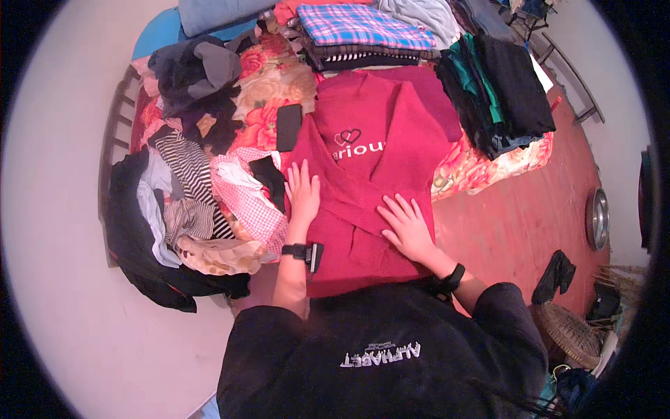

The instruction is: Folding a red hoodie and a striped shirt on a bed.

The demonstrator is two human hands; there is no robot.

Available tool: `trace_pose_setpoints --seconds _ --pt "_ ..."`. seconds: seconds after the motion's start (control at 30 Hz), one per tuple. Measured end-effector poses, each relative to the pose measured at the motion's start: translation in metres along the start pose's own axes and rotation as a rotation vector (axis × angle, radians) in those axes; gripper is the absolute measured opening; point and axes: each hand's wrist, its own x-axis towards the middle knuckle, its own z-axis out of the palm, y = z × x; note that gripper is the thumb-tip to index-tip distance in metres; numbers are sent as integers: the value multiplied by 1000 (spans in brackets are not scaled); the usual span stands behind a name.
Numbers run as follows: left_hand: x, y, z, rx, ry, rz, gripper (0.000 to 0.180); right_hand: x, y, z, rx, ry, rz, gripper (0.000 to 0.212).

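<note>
A red sweatshirt [363,174] with a heart print and white lettering lies spread before me on the bed, its sleeves folded in across the front. My left hand [303,190] rests flat on its left edge, fingers stretched out. On the sweatshirt's right side lies my right hand [406,225], palm down with the fingers spread over a folded sleeve. Neither hand grips the cloth. Just beyond my left hand is a black phone [289,128]. A pink checked garment [241,192] lies crumpled to the left of that hand.
Loose clothes, among them a striped garment [192,174] and a dark grey bundle [194,73], heap up on the left. Folded stacks stand at the back, topped by a plaid cloth [363,26], and dark folded clothes [513,91] at the right. A metal bowl [597,218] and wicker basket [569,334] are at far right.
</note>
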Motion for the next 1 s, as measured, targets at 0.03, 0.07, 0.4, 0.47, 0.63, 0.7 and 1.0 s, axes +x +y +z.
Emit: trace_pose_setpoints --seconds 0.03,0.07,0.4,0.47,0.63,0.7,1.0 --pt "-13 -9 -4 -154 38 18 53 -2 1 -1 31 16 26 56" --pt "-27 -2 -13 -203 54 21 50 -8 5 -2 58 37 73 56" --pt "-202 -58 -7 -1134 -80 -861 44 -88 55 53 1036 214 752 58" --pt "-206 -64 -10 -1507 -205 -845 42 -102 83 75 1491 89 882 56" --pt "-154 -78 -34 -918 -95 -388 31 -73 97 31 1054 243 886 38" --pt "-119 -73 -49 -366 -12 -164 26 -48 99 -1 504 441 583 32" --pt "111 -31 -49 -642 -152 86 35 146 133 -137 536 401 202 36"
